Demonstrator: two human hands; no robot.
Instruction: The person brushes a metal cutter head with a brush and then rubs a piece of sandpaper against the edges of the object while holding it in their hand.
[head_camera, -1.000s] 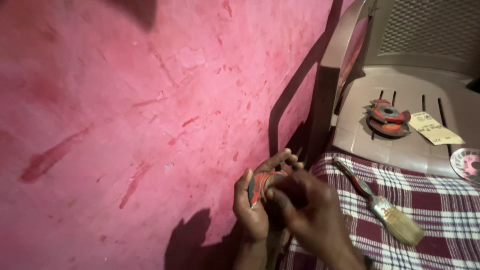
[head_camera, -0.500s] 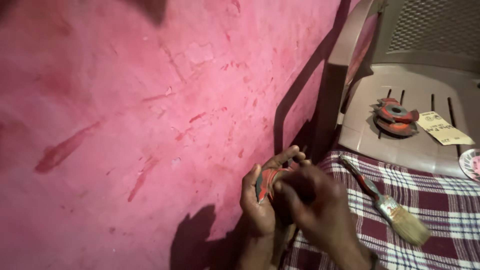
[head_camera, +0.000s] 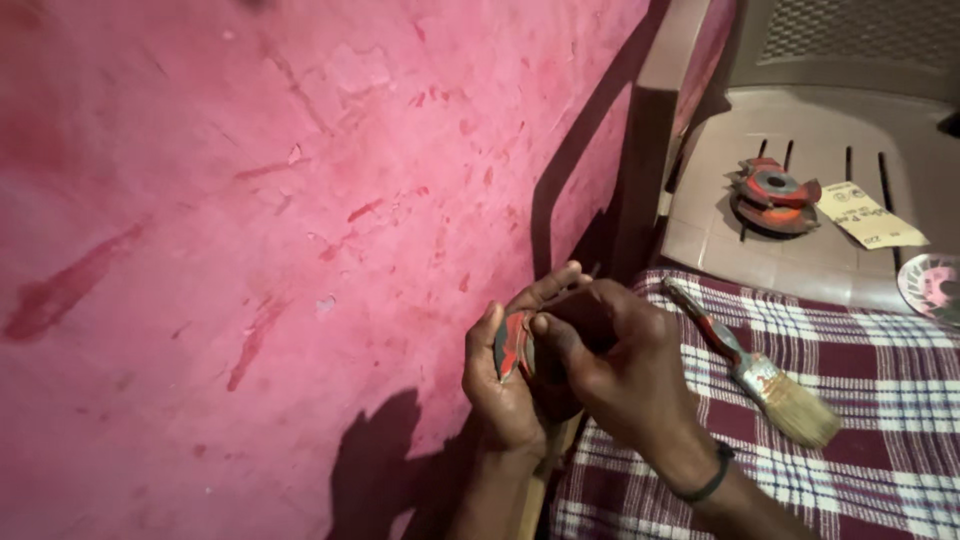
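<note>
Cupping a small round disc (head_camera: 514, 345), red and dark, your left hand (head_camera: 505, 385) has its fingers curled up behind it, close to the pink wall (head_camera: 280, 200). Your right hand (head_camera: 620, 370) closes over the disc's other side, thumb pressed on its face, so both hands grip it together above the edge of the checked cloth (head_camera: 850, 400). On that cloth, just right of your hands, lies a paintbrush (head_camera: 760, 375). Farther back, on the plastic chair (head_camera: 820, 130), sits a stack of red-stained discs (head_camera: 772, 193) beside a slip of paper (head_camera: 868, 216).
</note>
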